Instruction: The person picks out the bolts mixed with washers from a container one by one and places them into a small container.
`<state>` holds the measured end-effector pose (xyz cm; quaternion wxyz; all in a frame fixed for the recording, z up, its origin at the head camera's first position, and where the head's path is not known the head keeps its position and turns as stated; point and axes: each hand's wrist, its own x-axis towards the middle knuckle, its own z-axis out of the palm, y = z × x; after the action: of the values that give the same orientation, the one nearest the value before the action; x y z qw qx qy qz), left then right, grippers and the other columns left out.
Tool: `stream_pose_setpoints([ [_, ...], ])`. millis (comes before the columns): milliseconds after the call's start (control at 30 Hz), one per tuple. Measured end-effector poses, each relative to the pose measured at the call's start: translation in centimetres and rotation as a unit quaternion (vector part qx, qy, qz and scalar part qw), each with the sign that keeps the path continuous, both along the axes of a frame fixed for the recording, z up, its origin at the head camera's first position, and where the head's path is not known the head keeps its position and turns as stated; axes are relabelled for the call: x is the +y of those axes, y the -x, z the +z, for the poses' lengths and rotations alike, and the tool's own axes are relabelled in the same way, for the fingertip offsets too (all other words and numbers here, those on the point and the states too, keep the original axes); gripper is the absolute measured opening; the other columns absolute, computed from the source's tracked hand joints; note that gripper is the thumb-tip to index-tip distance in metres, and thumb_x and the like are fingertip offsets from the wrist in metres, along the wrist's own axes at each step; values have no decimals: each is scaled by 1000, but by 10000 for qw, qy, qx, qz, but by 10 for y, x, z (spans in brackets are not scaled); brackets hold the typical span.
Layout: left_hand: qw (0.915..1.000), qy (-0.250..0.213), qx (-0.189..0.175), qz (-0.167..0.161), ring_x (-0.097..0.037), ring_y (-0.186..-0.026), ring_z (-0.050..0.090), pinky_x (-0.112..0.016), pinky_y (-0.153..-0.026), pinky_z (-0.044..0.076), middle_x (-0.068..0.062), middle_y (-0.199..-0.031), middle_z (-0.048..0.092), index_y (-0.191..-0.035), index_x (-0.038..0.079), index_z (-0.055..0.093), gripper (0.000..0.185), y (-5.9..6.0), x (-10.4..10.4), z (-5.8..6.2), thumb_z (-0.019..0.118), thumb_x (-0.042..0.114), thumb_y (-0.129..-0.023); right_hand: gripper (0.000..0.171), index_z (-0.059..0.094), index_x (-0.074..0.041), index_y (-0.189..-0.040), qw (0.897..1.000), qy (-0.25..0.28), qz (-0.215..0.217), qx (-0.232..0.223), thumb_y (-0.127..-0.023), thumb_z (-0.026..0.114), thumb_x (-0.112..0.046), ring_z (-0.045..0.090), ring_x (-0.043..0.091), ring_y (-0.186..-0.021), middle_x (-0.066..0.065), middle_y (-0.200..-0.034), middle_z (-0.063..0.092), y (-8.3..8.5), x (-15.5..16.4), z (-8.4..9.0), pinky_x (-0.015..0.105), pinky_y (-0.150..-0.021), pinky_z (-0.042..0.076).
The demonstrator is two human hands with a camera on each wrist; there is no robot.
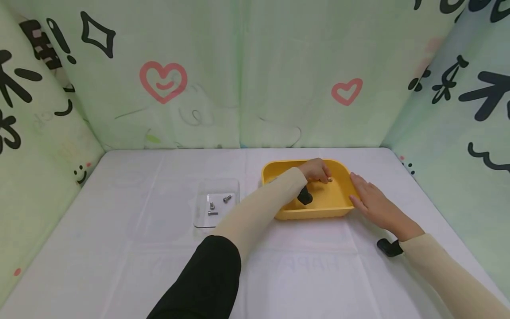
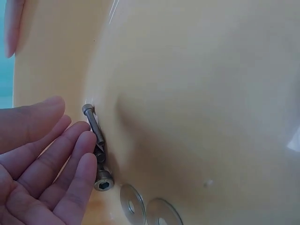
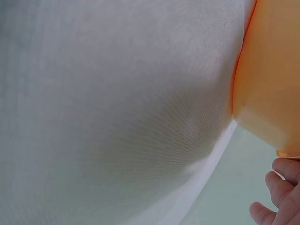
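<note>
My left hand (image 1: 315, 169) reaches into a yellow plastic bin (image 1: 311, 213), its fingers loosely bent and the thumb apart from them. In the left wrist view the fingertips are right beside socket head screws (image 2: 94, 125) lying along the bin's wall. Another screw (image 2: 104, 182) shows its hex socket, and two flat washers (image 2: 132, 205) lie close by. With fingers extended, my right hand (image 1: 376, 204) rests against the bin's right side. The right wrist view catches only its fingers (image 3: 281, 190) at the bin's rim.
Left of the bin lies a clear plastic tray (image 1: 201, 195) with three small screws (image 1: 213, 213) in it. Both stand on a white cloth-covered table (image 1: 159, 266). Printed green curtains (image 1: 247, 88) enclose the back and sides. A black wrist camera (image 1: 305, 196) sits over the bin.
</note>
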<state>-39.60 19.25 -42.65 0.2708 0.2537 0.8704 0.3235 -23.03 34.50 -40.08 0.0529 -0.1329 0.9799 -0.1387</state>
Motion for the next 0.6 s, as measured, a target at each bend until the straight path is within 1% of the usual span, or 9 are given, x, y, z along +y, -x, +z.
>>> stream_pose_setpoints([
  [67, 9998, -56, 178, -18, -9, -75, 53, -19, -66, 47, 4, -97, 69, -102, 16, 73, 25, 27, 19, -36, 73, 8, -78, 71, -2, -1, -150, 10000, 3, -3, 24, -101, 38, -33, 14, 44, -141, 27, -154, 12, 0, 0, 0, 60, -115, 9],
  [167, 9998, 114, 182, -22, -5, -75, 54, -17, -66, 47, 12, -91, 67, -94, 22, 74, 25, 68, 50, -87, 75, 8, -74, 71, -1, -1, -150, 10000, -1, -5, 40, -101, 38, -33, 14, 44, -141, 27, -154, 12, 0, 0, 0, 60, -115, 10],
  [233, 9993, 267, 251, -5, -6, -76, 54, -18, -65, 47, 12, -92, 67, -96, 21, 73, 26, 78, 60, -103, 76, 8, -73, 70, -1, -2, -151, 10000, 28, -8, 24, -101, 38, -33, 14, 44, -141, 27, -154, 12, 0, 0, -1, 60, -115, 9],
  [300, 9987, 483, 116, -62, -5, -80, 55, -18, -71, 49, 14, -97, 67, -98, 23, 72, 28, 70, 56, -93, 77, 9, -74, 70, -1, -2, -151, 10000, 49, -3, 9, -101, 38, -33, 14, 44, -141, 27, -154, 12, 0, -1, -1, 59, -115, 9],
  [333, 9991, 340, 239, -107, -6, -74, 54, -18, -65, 48, 13, -91, 67, -93, 21, 73, 25, 64, 51, -88, 77, 8, -72, 70, -1, -2, -151, 10000, 53, -9, -3, -101, 38, -33, 14, 44, -141, 27, -154, 12, 0, -1, 0, 60, -115, 9],
  [367, 9992, 217, 303, -154, -8, -72, 54, -18, -62, 48, 10, -88, 68, -91, 18, 73, 23, 52, 42, -76, 77, 6, -72, 70, -1, -2, -151, 10000, 61, -18, -9, -101, 38, -33, 14, 44, -141, 27, -154, 12, 0, -1, 0, 60, -115, 9],
  [467, 9997, 55, 67, -225, -9, -72, 55, -18, -63, 49, 5, -90, 71, -92, 14, 74, 23, 11, 14, -26, 79, 4, -72, 70, -2, -2, -151, 10000, 57, -22, -13, -101, 38, -32, 14, 45, -141, 27, -154, 12, 0, -1, 0, 60, -115, 9],
  [567, 9996, -199, 82, -162, -10, -67, 56, -17, -58, 48, -3, -84, 72, -91, 5, 74, 22, -20, -4, 5, 78, -3, -71, 71, -1, -2, -151, 10000, 48, -36, 1, -101, 38, -32, 14, 44, -141, 27, -154, 12, 0, 0, 0, 60, -114, 10],
  [600, 9996, -197, 114, -164, -8, -66, 55, -15, -56, 47, -3, -82, 71, -91, 4, 74, 22, -26, -6, 9, 77, -4, -71, 71, -2, -2, -151, 10000, 48, -31, 5, -101, 38, -33, 14, 44, -141, 27, -154, 12, 0, 0, 0, 60, -115, 10],
])
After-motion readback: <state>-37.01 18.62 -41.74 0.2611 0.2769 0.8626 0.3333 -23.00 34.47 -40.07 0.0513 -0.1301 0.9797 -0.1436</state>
